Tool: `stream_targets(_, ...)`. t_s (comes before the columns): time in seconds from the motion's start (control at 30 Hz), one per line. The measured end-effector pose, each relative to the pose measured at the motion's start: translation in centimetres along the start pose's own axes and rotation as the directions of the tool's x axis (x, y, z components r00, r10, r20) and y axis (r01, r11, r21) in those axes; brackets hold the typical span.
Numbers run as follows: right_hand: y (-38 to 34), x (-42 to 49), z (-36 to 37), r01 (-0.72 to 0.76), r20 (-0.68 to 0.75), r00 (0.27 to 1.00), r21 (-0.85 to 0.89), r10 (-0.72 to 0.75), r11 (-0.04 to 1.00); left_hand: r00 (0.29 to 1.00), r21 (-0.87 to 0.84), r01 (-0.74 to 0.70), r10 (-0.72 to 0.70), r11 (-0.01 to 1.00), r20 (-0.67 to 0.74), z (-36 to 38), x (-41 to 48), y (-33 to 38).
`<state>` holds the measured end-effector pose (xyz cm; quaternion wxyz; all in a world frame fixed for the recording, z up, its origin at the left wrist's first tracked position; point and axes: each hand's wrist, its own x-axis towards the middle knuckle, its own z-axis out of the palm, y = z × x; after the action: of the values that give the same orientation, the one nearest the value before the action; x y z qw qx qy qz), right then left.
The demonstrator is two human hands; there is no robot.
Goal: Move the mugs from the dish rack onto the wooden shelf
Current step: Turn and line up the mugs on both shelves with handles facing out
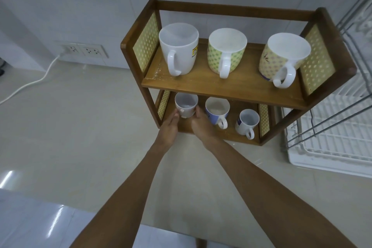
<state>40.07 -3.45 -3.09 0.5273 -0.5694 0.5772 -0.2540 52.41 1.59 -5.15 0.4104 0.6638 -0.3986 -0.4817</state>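
A two-tier wooden shelf (221, 84) stands on the counter against the wall. Its top tier carries a white mug (178, 50), a green-dotted mug (226, 50) and a yellow patterned mug (281, 58). On the bottom tier, a small pale mug (186, 104) sits at the left between both hands. My left hand (170, 127) touches its left side and my right hand (201, 125) its right side. A blue-and-white mug (217, 109) and a small white mug (247, 122) stand to its right. The dish rack (332, 127) at the right shows no mugs.
Wall sockets (84, 50) with a white cable (30, 84) plugged in are at the left of the beige counter (80, 137). The rack's metal wire frame (354, 16) rises beside the shelf's right side. The counter's front edge lies near the bottom.
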Motion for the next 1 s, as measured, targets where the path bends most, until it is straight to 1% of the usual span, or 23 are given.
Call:
stream_targets(0.27,-0.4,0.4,0.1,-0.034,0.011,0.999,-0.004,0.034,0.999,1.000,-0.018,0.014,-0.014,1.000,-0.007,0.0,0.2,0.4)
stream_targets(0.37,-1.0,-1.2,-0.3,0.032,-0.007,0.999,0.006,-0.032,0.999,0.997,-0.061,0.030,-0.034,0.998,-0.062,0.4,-0.2,0.3)
stream_targets(0.43,-0.6,-3.1,-1.3,0.085,-0.019,0.996,-0.002,-0.085,0.996,0.993,-0.097,0.016,-0.027,0.995,-0.111,1.1,-1.0,-0.1)
stream_targets(0.5,0.5,-5.2,-2.7,0.090,-0.077,0.993,-0.054,-0.094,0.995,0.996,-0.122,-0.003,-0.008,0.993,-0.094,2.3,-1.8,-0.4)
stream_targets(0.53,1.2,-6.4,-3.4,0.080,-0.132,0.987,-0.088,-0.091,0.993,0.998,-0.119,-0.016,0.008,0.993,-0.067,3.1,-2.2,-0.5)
stream_targets(0.6,2.6,-8.2,-4.5,0.093,-0.251,0.961,-0.104,-0.117,0.990,0.998,-0.080,-0.056,0.054,0.995,-0.020,4.7,-2.5,-0.1)
stream_targets(0.67,3.8,-8.6,-5.2,0.083,-0.315,0.942,-0.102,-0.112,0.991,0.997,-0.041,-0.068,0.069,0.997,0.021,6.3,-2.3,0.8)
stream_targets(0.73,4.7,-8.1,-5.7,-0.008,-0.304,0.953,-0.085,-0.018,0.996,0.997,0.002,-0.072,0.072,0.997,0.037,7.6,-2.0,1.7)
stream_targets(0.77,4.9,-7.8,-5.7,-0.046,-0.286,0.958,-0.072,0.023,0.996,0.994,0.015,-0.102,0.101,0.995,0.048,8.1,-1.9,2.1)
stream_targets(0.8,5.0,-7.5,-5.7,-0.056,-0.271,0.962,-0.064,0.037,0.996,0.989,0.022,-0.139,0.137,0.990,0.060,8.5,-1.7,2.4)
stream_targets(0.87,4.9,-7.2,-5.6,-0.029,-0.247,0.969,-0.067,0.012,0.997,0.982,0.032,-0.176,0.173,0.984,0.069,9.1,-1.2,2.7)
stream_targets(1.0,5.1,-7.0,-5.2,-0.060,-0.173,0.984,-0.086,0.044,0.994,0.988,0.034,-0.151,0.149,0.988,0.045,9.2,-0.3,3.2)
